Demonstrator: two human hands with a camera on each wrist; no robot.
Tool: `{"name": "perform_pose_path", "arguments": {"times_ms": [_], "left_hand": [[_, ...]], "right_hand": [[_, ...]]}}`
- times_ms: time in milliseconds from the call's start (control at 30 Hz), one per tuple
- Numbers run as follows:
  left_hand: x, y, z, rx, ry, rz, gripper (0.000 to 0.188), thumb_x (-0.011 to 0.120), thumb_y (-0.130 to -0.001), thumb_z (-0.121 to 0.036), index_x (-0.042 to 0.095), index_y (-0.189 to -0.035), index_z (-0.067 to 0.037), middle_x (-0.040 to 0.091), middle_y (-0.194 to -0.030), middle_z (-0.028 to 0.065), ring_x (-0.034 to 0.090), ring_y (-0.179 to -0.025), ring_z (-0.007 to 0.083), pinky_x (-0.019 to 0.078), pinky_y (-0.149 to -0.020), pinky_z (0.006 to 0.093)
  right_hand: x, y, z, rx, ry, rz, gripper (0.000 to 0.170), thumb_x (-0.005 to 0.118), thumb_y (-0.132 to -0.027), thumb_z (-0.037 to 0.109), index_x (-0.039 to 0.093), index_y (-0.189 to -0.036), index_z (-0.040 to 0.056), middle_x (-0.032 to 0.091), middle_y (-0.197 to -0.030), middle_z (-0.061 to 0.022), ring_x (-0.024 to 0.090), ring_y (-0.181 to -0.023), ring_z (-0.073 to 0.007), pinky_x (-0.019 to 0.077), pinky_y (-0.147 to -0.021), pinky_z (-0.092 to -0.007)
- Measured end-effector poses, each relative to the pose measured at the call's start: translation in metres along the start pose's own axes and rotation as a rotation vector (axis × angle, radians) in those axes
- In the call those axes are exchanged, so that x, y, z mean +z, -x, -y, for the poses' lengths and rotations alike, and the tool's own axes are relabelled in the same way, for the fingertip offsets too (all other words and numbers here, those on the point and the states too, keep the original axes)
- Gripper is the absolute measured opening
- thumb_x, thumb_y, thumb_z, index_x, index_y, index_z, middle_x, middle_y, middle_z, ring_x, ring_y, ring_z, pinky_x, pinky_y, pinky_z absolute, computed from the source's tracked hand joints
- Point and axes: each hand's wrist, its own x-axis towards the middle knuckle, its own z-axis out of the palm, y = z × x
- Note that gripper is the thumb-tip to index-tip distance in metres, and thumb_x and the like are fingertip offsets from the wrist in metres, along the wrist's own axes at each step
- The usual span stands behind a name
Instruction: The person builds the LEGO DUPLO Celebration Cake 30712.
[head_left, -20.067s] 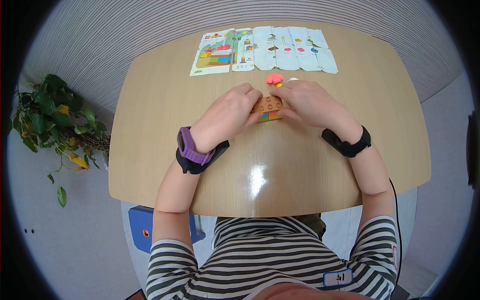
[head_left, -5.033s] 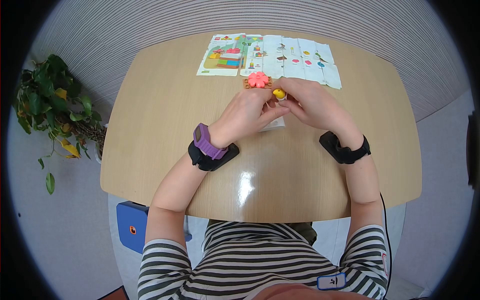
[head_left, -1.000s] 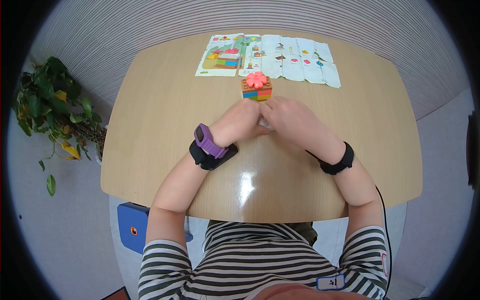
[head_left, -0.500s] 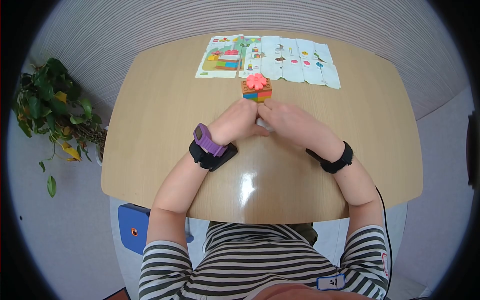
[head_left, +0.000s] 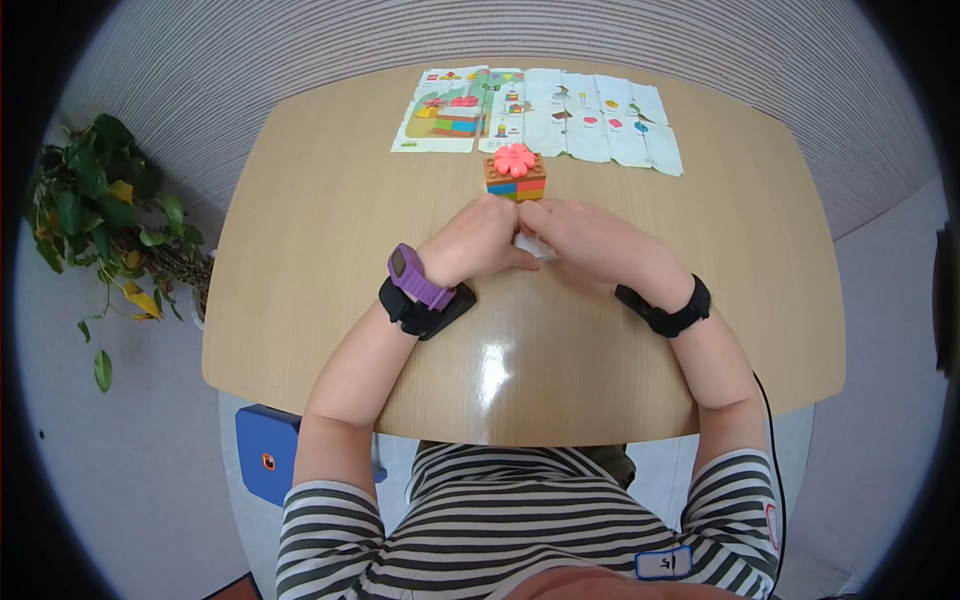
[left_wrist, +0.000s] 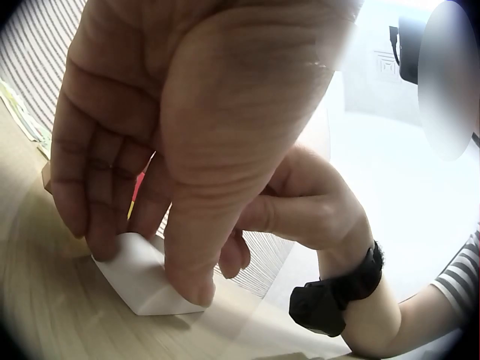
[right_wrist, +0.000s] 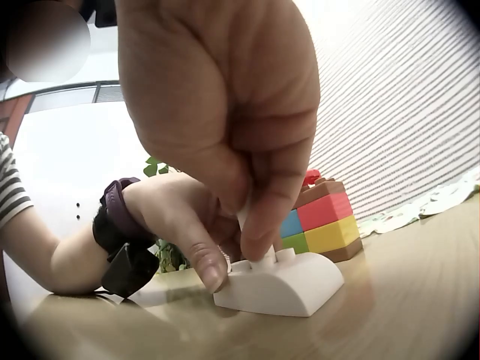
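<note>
On the table, just in front of the built stack, lies a white toy brick [right_wrist: 285, 289] with a curved top and studs. My left hand [head_left: 475, 238] holds it at one end, thumb on the near side and fingertips on the far side [left_wrist: 139, 281]. My right hand [head_left: 595, 242] is over its studs and pinches a small white piece [right_wrist: 245, 217], mostly hidden by the fingers. Behind the hands stands the stack of blue, red, green and yellow bricks [right_wrist: 330, 221] between brown layers. A pink flower [head_left: 515, 160] sits on its top.
A creased, printed instruction sheet [head_left: 540, 118] lies along the far side of the wooden table [head_left: 300, 250]. A potted plant [head_left: 110, 200] stands off the left edge. A dark cable [head_left: 772, 430] runs beside the right arm.
Since five seconds ago, both hands have come down from a yellow-topped piece to the white brick. In the last half second the right hand shifted slightly right; the left stayed in place.
</note>
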Motion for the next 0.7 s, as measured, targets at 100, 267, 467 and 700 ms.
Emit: {"name": "perform_pose_path", "arguments": {"times_ms": [100, 267, 467, 700], "left_hand": [[0.001, -0.001, 0.001, -0.019, 0.007, -0.001, 0.029, 0.079, -0.067, -0.019, 0.065, -0.085, 0.000, 0.059, -0.063, 0.0109, 0.056, -0.058, 0.0244, 0.0453, -0.058, 0.0335], [0.003, -0.001, 0.007, 0.016, 0.029, -0.007, 0.032, 0.078, -0.068, -0.020, 0.065, -0.086, 0.002, 0.059, -0.065, 0.0127, 0.057, -0.060, 0.0267, 0.0465, -0.060, 0.0356], [0.002, -0.002, 0.005, 0.000, -0.082, 0.047, 0.034, 0.077, -0.069, -0.024, 0.063, -0.084, 0.004, 0.062, -0.074, 0.0151, 0.059, -0.066, 0.0291, 0.0474, -0.063, 0.0375], [0.002, -0.001, 0.005, -0.039, -0.107, 0.095, 0.036, 0.077, -0.070, -0.028, 0.061, -0.080, 0.004, 0.061, -0.077, 0.0153, 0.058, -0.070, 0.0315, 0.0470, -0.066, 0.0389]], "right_hand": [[0.003, 0.000, 0.000, -0.010, 0.021, -0.030, 0.020, 0.055, -0.075, -0.005, 0.049, -0.094, -0.0012, 0.062, -0.092, -0.0175, 0.059, -0.090, -0.0367, 0.0473, -0.074, -0.0425], [-0.003, 0.000, 0.003, 0.148, -0.037, 0.035, 0.025, 0.060, -0.077, 0.002, 0.050, -0.099, 0.0009, 0.061, -0.093, -0.0159, 0.059, -0.089, -0.0352, 0.0469, -0.074, -0.0427], [-0.021, 0.009, -0.008, 0.169, 0.111, 0.067, 0.034, 0.071, -0.074, 0.013, 0.054, -0.102, 0.0040, 0.060, -0.097, -0.0136, 0.059, -0.089, -0.0325, 0.0476, -0.076, -0.0409], [0.009, 0.000, -0.023, 0.152, 0.190, 0.161, 0.031, 0.074, -0.072, 0.016, 0.059, -0.095, 0.0020, 0.058, -0.094, -0.0128, 0.058, -0.091, -0.0318, 0.0476, -0.078, -0.0391]]}}
